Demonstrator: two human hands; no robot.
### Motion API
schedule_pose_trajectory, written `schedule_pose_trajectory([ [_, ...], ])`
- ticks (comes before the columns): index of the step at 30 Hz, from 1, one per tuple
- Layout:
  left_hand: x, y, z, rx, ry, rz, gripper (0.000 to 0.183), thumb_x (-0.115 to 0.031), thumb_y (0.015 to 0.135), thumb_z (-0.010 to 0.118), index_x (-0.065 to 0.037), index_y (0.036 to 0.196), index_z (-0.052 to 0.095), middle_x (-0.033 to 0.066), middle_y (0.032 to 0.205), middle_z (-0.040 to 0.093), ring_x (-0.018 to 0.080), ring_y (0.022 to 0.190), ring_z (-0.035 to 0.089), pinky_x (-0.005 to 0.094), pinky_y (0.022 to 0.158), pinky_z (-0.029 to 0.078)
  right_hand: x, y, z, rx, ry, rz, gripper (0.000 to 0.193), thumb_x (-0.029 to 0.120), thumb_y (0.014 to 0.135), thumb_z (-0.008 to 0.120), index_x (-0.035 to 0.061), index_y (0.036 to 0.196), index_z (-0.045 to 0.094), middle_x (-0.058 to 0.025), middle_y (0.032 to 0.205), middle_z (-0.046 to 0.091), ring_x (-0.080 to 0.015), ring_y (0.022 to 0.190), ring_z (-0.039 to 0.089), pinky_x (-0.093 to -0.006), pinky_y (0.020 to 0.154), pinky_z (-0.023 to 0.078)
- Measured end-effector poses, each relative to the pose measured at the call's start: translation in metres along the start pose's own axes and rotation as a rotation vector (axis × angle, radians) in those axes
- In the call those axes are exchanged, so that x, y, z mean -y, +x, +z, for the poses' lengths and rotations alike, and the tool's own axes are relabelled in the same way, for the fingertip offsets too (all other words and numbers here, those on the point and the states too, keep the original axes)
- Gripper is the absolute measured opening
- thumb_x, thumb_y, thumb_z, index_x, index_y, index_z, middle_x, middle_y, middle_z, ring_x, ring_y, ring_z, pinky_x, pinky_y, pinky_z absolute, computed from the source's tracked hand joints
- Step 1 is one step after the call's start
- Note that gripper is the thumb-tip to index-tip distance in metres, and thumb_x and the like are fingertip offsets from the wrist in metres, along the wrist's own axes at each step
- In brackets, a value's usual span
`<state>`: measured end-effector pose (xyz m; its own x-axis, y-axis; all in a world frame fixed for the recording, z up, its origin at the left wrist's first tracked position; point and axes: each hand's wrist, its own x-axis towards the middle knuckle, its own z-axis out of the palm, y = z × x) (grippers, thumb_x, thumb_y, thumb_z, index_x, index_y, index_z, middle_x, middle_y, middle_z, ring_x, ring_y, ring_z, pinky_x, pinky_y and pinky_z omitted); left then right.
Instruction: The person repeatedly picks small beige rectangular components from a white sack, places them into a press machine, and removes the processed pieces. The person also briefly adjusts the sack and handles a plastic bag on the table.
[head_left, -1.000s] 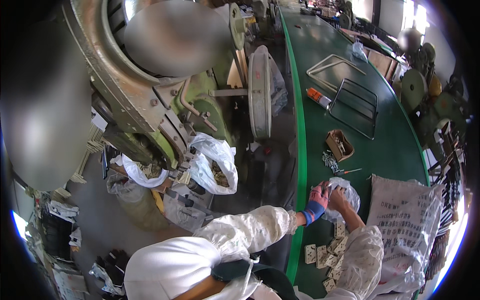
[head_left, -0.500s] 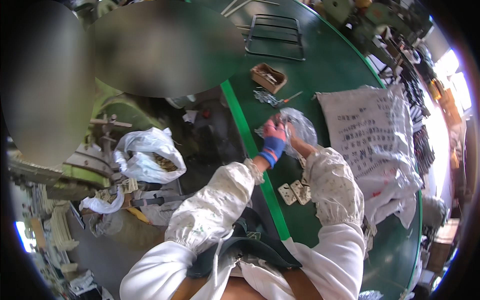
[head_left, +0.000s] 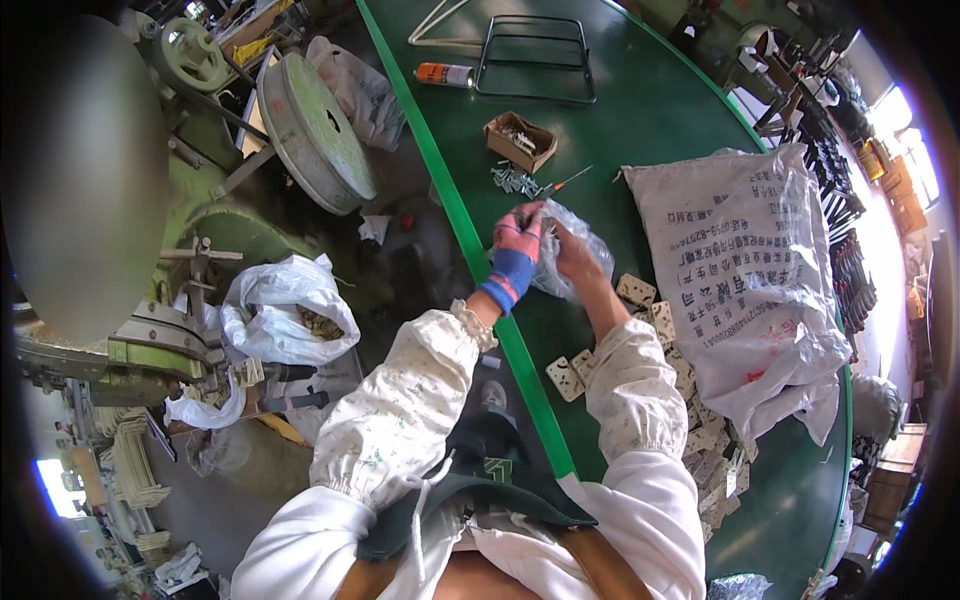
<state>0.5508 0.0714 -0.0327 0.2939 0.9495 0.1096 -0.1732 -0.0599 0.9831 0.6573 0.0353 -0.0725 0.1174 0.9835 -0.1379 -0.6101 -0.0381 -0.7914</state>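
A crumpled clear plastic bag [head_left: 588, 232] is over the green table, held between my two hands. My left hand [head_left: 518, 243], in a pink and blue glove, has its fingers closed at the upper left of the bag. From the other side my bare right hand [head_left: 576, 256] grips the bag, its fingertips partly hidden in the plastic. What the bag contains cannot be made out. Just beyond the hands lie a heap of screws [head_left: 514, 180] and a thin screwdriver [head_left: 566, 184] with an orange part. Cream plates with holes [head_left: 566, 378] lie beside my right forearm.
A small cardboard box [head_left: 541, 150] of parts stands behind the screws. Farther back are an orange can [head_left: 445, 75] and a black metal frame [head_left: 535, 97]. A large printed sack [head_left: 740, 260] covers the right side. Left of the table edge stands a green machine [head_left: 255, 232].
The view has shifted, so the table things sit slightly farther left and up. Both hands stay at the bag, the right now gripping it a little apart from the left. More cream plates show.
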Motion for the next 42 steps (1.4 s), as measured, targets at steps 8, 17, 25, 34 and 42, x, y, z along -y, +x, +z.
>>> schedule_pose_trajectory([
  [8, -0.072, -0.091, 0.022, 0.182, 0.436, 0.612, 0.027, -0.003, 0.08, 0.057, -0.004, 0.107, 0.06, 0.0135, 0.108, 0.059, 0.0294, 0.103, 0.056, 0.0369, 0.087, 0.045, 0.004, 0.022, -0.064, 0.064, -0.788, -0.726, 0.017, 0.02, 0.088, 0.053, 0.0044, 0.091, 0.058, -0.0033, 0.071, 0.056, -0.0145, 0.052, 0.057, -0.0222, 0.034, 0.034],
  [17, -0.004, -0.046, 0.031, -0.393, 0.299, 0.203, 0.028, -0.024, 0.094, 0.047, -0.001, 0.105, 0.059, 0.0166, 0.104, 0.061, 0.0306, 0.095, 0.058, 0.0367, 0.084, 0.045, 0.02, 0.001, -0.02, -0.357, 0.031, 0.19, 0.02, 0.029, 0.089, 0.056, 0.01, 0.092, 0.055, -0.0045, 0.074, 0.058, -0.0166, 0.058, 0.058, -0.0263, 0.04, 0.039],
  [25, 0.091, -0.006, 0.12, -0.468, 0.164, 0.077, 0.031, -0.033, 0.087, 0.054, -0.008, 0.104, 0.059, 0.0111, 0.111, 0.061, 0.0287, 0.097, 0.06, 0.0379, 0.081, 0.048, 0.027, -0.029, -0.054, -0.303, -0.456, -0.144, 0.038, 0.03, 0.096, 0.043, 0.0014, 0.119, 0.053, -0.0129, 0.114, 0.058, -0.0212, 0.099, 0.056, -0.0335, 0.085, 0.046],
  [34, -0.006, 0.016, 0.078, -0.373, 0.097, 0.026, 0.035, -0.019, 0.085, 0.052, -0.006, 0.117, 0.053, 0.0138, 0.119, 0.053, 0.0287, 0.103, 0.055, 0.0353, 0.084, 0.046, 0.092, -0.046, 0.081, 0.004, -0.658, -0.557, 0.035, 0.022, 0.091, 0.048, 0.0047, 0.121, 0.053, -0.0165, 0.113, 0.058, -0.0256, 0.098, 0.059, -0.0372, 0.083, 0.048],
  [42, -0.302, 0.035, 0.036, -0.723, 0.558, 0.873, 0.042, -0.011, 0.085, 0.048, -0.005, 0.126, 0.045, 0.0184, 0.118, 0.048, 0.0352, 0.104, 0.05, 0.0399, 0.087, 0.043, 0.241, -0.063, 0.294, 0.098, -0.639, -1.008, 0.036, 0.022, 0.089, 0.051, 0.0009, 0.118, 0.054, -0.0142, 0.109, 0.059, -0.0232, 0.092, 0.06, -0.0369, 0.079, 0.05],
])
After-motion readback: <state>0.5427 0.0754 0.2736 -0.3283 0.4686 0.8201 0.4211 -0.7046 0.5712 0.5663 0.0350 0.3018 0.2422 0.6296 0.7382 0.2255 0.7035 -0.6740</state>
